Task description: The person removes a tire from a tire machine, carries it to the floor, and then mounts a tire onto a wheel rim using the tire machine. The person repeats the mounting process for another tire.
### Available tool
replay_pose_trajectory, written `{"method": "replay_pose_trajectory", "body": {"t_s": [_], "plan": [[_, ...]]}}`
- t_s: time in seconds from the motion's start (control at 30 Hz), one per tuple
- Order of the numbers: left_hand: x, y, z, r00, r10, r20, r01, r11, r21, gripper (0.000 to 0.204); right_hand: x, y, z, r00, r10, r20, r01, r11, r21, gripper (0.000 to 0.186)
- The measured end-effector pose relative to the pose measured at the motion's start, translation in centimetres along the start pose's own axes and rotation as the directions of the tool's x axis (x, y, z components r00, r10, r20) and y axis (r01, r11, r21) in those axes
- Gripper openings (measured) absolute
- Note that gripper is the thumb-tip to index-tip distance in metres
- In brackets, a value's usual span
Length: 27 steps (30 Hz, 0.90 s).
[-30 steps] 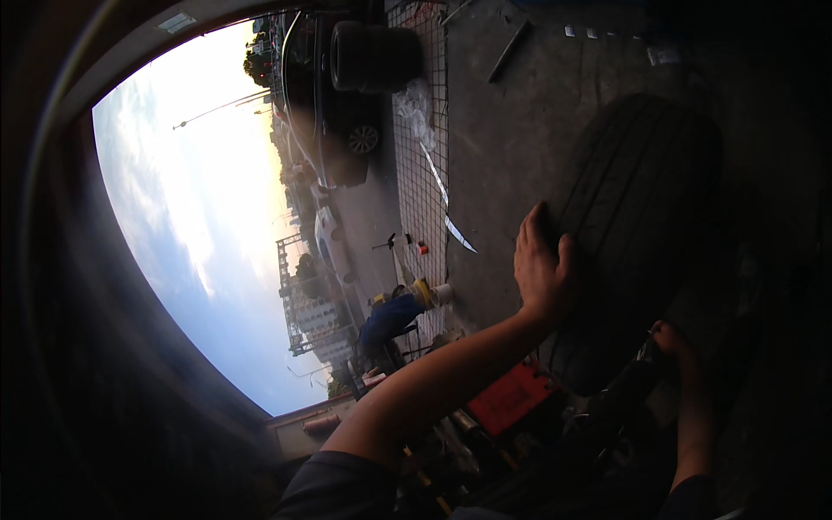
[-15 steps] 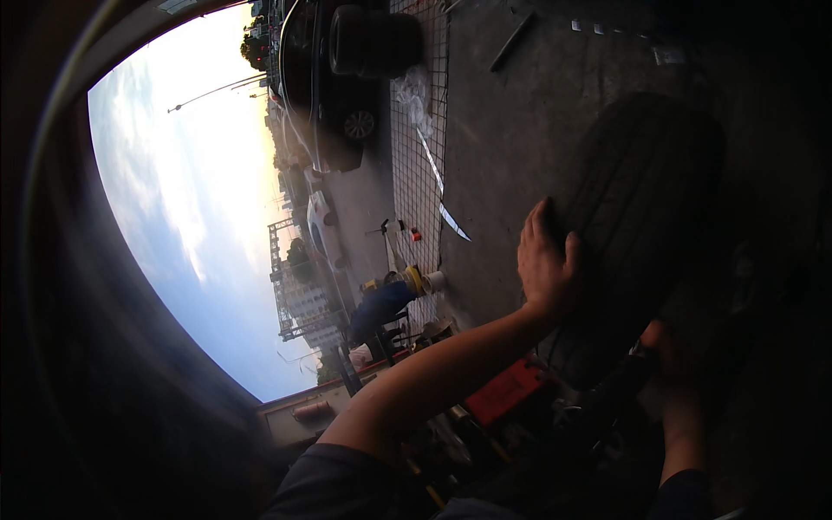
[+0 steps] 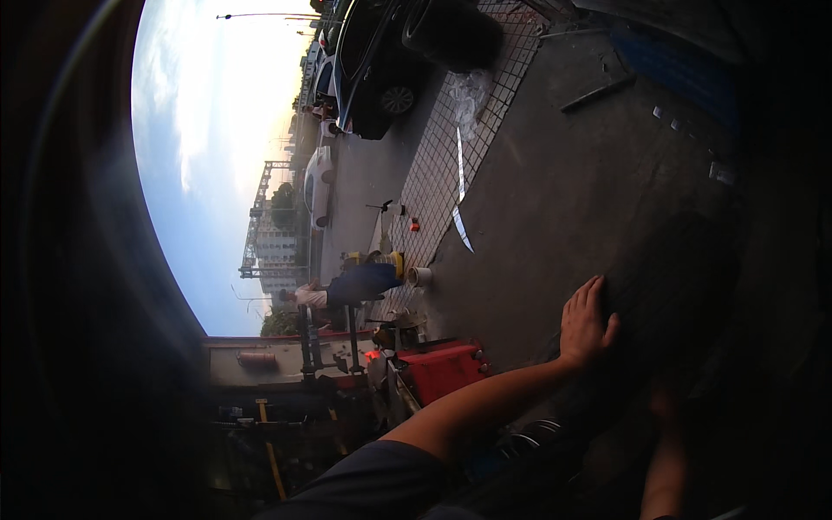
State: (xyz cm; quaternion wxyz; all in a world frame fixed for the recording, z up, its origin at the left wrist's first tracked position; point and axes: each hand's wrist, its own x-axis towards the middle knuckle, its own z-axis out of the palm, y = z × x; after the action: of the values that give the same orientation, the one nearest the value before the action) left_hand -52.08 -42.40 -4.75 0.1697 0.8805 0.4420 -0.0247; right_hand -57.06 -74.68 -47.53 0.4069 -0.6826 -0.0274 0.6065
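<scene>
A black tire (image 3: 672, 286) stands in the dim right part of the head view, its outline mostly lost in shadow. My left hand (image 3: 589, 325) lies against its tread, fingers stretched out. My right hand (image 3: 666, 407) is lower, beside the tire's lower part; its fingers are hidden in the dark. A red metal box (image 3: 442, 368) sits to the left of the tire, among dark tools and equipment.
Another person in blue trousers (image 3: 355, 286) is by a yellow bucket (image 3: 390, 269) near the opening. Beyond are a tiled strip (image 3: 494, 113), stacked tires (image 3: 451, 35), a dark car (image 3: 381, 78) and a white car (image 3: 318, 186). A metal bar (image 3: 598, 91) lies on the floor.
My view has tilted and turned, showing more of the other person and equipment. The tire, with my left hand on it, appears lower in the picture; my right hand has sunk into deeper shadow.
</scene>
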Motion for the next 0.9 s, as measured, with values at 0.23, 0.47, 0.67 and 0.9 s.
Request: {"method": "replay_pose_trajectory", "body": {"t_s": [0.23,0.47,0.67,0.9], "plan": [[-2.9,0.5,-2.1,0.997,-0.069,-0.039,0.065,0.992,-0.107,0.073,-3.7,-10.6,-17.0,0.944,0.216,-0.249,-0.174,0.968,0.181,0.026],[-5.9,-2.1,-2.3,0.987,-0.099,-0.126,0.079,0.985,-0.155,0.071,-3.1,-25.7,-25.3,0.762,0.014,-0.648,0.169,0.961,0.220,0.026],[-10.7,-5.1,-1.8,0.976,-0.113,-0.186,0.081,0.982,-0.169,0.072,-4.6,-35.7,-16.3,0.572,-0.520,-0.635,0.409,0.851,-0.329,0.027],[-16.0,-10.1,-1.5,0.960,-0.160,-0.230,0.100,0.962,-0.253,0.071,-11.2,-34.5,-2.4,0.460,-0.786,-0.412,0.260,0.563,-0.784,0.025]]}}
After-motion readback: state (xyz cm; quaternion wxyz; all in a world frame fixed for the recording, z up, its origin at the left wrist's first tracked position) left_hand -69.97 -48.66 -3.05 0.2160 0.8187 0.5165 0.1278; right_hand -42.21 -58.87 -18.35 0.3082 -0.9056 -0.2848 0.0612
